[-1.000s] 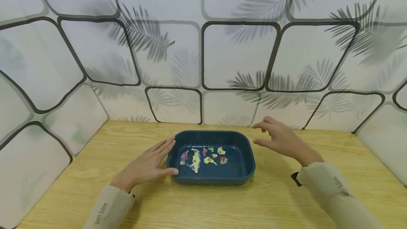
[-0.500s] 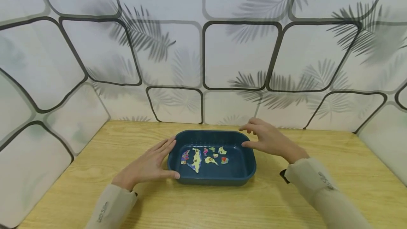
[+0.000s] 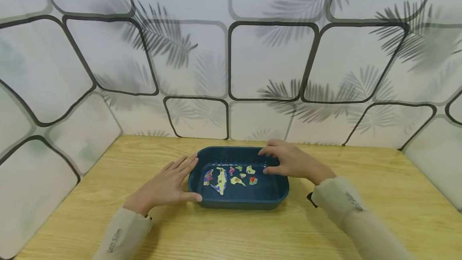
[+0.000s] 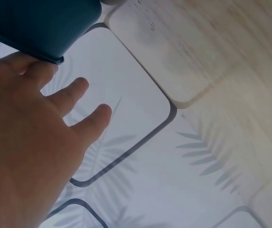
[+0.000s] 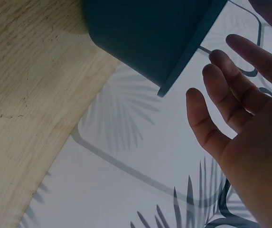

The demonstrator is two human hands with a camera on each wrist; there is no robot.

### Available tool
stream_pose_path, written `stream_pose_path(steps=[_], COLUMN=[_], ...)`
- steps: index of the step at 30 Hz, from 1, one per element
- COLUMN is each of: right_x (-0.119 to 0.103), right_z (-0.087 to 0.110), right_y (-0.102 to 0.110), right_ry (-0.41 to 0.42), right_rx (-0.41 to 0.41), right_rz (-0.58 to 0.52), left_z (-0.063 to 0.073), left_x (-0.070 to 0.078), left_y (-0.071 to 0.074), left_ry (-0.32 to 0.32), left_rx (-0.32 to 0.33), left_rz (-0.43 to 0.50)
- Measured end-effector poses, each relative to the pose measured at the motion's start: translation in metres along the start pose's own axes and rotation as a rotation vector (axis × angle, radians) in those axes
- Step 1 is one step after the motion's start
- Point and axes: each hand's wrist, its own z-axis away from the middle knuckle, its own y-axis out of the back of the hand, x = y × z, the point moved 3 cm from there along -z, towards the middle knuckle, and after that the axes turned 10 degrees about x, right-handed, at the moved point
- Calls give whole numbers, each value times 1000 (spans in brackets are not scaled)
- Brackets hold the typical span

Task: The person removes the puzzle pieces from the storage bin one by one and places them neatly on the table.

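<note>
A dark blue basin [image 3: 238, 205] sits on the table with several small paper-like cutouts on its floor. The largest is a pale yellow cutout [image 3: 221, 181] with a blue edge; a purple and blue cutout [image 3: 208, 177] lies left of it. A small piece with a red mark [image 3: 253, 180] lies farthest right. My left hand [image 3: 164, 185] rests against the basin's left rim, fingers spread and thumb near the front corner. Over the right side of the basin hovers my right hand [image 3: 290, 161], fingers loosely bent, holding nothing. In the right wrist view its fingers [image 5: 216, 88] are apart from the rim.
The basin stands on a light wood-grain table [image 3: 231, 236]. Close behind it rises a white wall [image 3: 263, 119] with dark outlines and leaf prints. Similar walls flank the table on the left and right.
My right hand has moved left, from beside the basin to above its right side. The left hand stays at the left rim, and the cutouts lie as before.
</note>
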Motion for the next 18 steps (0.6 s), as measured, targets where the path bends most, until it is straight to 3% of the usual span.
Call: stream_pose_path(steps=[13,18], right_x=[-1,-3], right_z=[-6,-7], right_y=[-12,-19], right_ry=[34,52], right_rx=[-39,-101], right_rz=[40,18], left_z=[-1,0], left_x=[2,1], left_y=[3,3], left_ry=[20,21], left_rx=[-16,-27], left_rz=[29,40])
